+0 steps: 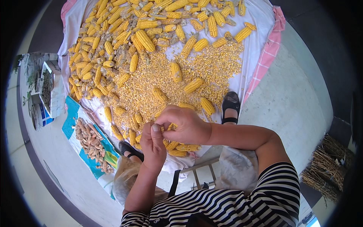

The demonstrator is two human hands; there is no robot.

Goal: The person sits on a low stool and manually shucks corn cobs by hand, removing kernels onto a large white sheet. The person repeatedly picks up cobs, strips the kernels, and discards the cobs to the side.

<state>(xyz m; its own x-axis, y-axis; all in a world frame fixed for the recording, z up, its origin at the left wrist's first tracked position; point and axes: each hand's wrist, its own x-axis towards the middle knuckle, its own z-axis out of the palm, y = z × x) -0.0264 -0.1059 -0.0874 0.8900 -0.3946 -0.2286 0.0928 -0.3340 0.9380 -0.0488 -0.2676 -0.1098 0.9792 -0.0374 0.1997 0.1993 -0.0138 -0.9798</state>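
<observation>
My left hand (154, 142) and my right hand (184, 126) meet low in the middle of the head view, fingers curled against each other. Between them a small part of a yellow corn cob (162, 129) shows; the fingers hide the rest. Loose corn kernels (147, 76) lie spread beyond my hands on a pale cloth sheet (261, 31). Several whole ears of corn rest on the kernels, such as one ear (193, 85) and another ear (207, 106). Under my wrists lie more ears (177, 153).
A large heap of ears (113, 28) covers the sheet's far left. Bare cobs (90, 139) lie on a teal sheet (71, 109) at left, near a white planter box (54, 88). My shoes (231, 105) are on the cloth. Bundled dry stalks (326, 167) stand at right.
</observation>
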